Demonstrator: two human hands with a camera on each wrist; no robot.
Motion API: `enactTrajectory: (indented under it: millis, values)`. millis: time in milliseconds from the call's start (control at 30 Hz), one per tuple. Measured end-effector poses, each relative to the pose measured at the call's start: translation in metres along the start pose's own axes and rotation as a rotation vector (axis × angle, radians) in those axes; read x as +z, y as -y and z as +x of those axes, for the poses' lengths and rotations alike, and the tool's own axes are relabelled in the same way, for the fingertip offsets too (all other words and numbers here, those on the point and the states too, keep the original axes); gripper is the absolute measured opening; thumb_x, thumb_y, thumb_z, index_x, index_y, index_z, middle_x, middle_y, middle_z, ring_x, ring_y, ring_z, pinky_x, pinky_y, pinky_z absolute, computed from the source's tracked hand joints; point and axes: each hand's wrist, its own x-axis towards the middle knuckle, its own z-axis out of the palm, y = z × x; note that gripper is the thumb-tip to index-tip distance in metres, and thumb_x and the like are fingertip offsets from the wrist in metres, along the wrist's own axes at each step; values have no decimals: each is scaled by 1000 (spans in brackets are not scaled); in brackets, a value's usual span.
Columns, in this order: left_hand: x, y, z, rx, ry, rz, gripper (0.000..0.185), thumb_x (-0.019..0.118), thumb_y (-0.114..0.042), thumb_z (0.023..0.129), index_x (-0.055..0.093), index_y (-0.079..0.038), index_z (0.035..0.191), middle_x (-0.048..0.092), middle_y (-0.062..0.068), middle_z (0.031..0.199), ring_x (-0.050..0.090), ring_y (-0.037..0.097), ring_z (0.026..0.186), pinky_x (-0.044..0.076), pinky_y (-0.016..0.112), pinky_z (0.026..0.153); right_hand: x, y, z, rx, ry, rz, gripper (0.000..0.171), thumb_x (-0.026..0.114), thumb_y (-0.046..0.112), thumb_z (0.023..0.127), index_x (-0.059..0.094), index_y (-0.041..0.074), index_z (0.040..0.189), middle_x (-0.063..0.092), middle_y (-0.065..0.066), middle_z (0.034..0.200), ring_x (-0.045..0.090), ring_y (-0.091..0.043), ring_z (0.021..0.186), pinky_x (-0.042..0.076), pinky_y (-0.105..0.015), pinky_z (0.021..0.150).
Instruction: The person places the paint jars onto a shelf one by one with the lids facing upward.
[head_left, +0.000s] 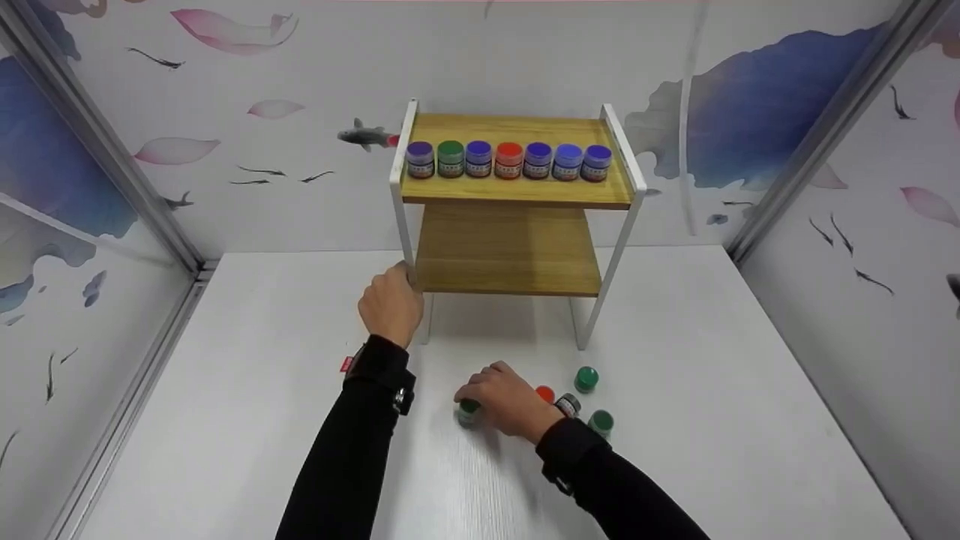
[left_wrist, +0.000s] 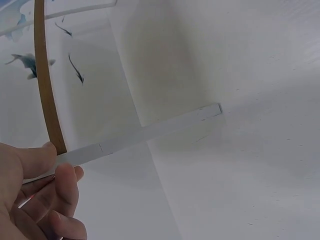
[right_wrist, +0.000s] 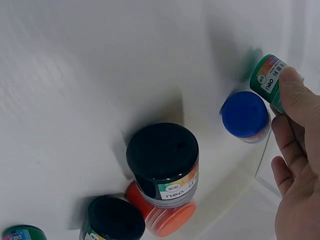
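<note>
Left fingers (left_wrist: 67,186) pinching white rack frame (left_wrist: 175,126), right fingers (right_wrist: 288,136) holding green jar (right_wrist: 265,77), 7 jars (head_left: 508,160) on top shelf (head_left: 517,192)

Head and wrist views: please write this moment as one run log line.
left hand: grips white rack leg; right hand: pinches green jar; upper shelf: seven jars in row; tabletop: more jars
</note>
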Motion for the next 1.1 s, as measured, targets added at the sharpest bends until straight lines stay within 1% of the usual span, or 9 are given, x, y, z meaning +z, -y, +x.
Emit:
enactTrajectory:
  millis: [233, 367, 533, 667, 733, 933, 1100]
  values:
    - [1, 0, -1, -10, 1, -6, 18, 59, -13, 96, 72, -5, 105, 75, 14, 94, 71, 31, 78, 55, 43, 63, -10, -1, 2, 22, -9, 50, 38, 76, 12, 84, 69, 21, 120, 72, 4, 112, 65, -13, 107, 43, -39, 103]
    - [2, 1, -1, -19, 2, -2, 18, 59, -14, 96, 72, -5, 105, 75, 14, 94, 71, 30, 78, 55, 43, 63, -19, -2, 6, 43, 10, 95, 40, 75, 7, 84, 68, 18, 121, 72, 3, 113, 65, -13, 107, 44, -41, 103]
    - [2, 0, -1, -22, 5, -12, 17, 60, -13, 95, 71, -5, 104, 74, 14, 93, 71, 31, 77, 54, 42, 62, -37, -5, 8, 85, 8, 178, 40, 71, 1, 85, 68, 14, 122, 71, -2, 114, 66, -17, 106, 49, -39, 100]
    - [1, 1, -2, -11, 0, -15, 14, 61, -11, 93, 71, -4, 100, 74, 14, 91, 71, 32, 77, 54, 45, 61, -53, -8, 11, 119, 19, 244, 41, 71, 1, 86, 66, 13, 124, 70, -4, 116, 66, -19, 107, 52, -35, 97]
    - [2, 2, -1, -6, -3, -15, 12, 63, -11, 92, 71, -5, 98, 74, 14, 89, 71, 33, 77, 54, 46, 61, -61, -9, 14, 137, 28, 273, 40, 69, 1, 87, 64, 13, 125, 69, -5, 118, 65, -20, 109, 52, -35, 97]
    - [2, 2, -1, -9, -6, -29, 12, 64, -13, 92, 71, -5, 97, 74, 13, 88, 71, 31, 76, 54, 44, 60, -82, -11, 23, 165, 20, 294, 43, 64, -9, 87, 63, 9, 126, 66, -10, 120, 63, -24, 112, 51, -39, 99]
    - [2, 1, -2, -19, 1, -37, 13, 63, -13, 93, 71, -5, 99, 74, 13, 90, 70, 30, 76, 54, 42, 60, -99, -13, 30, 180, -5, 299, 41, 65, -7, 87, 63, 7, 126, 66, -12, 122, 63, -25, 114, 50, -41, 100]
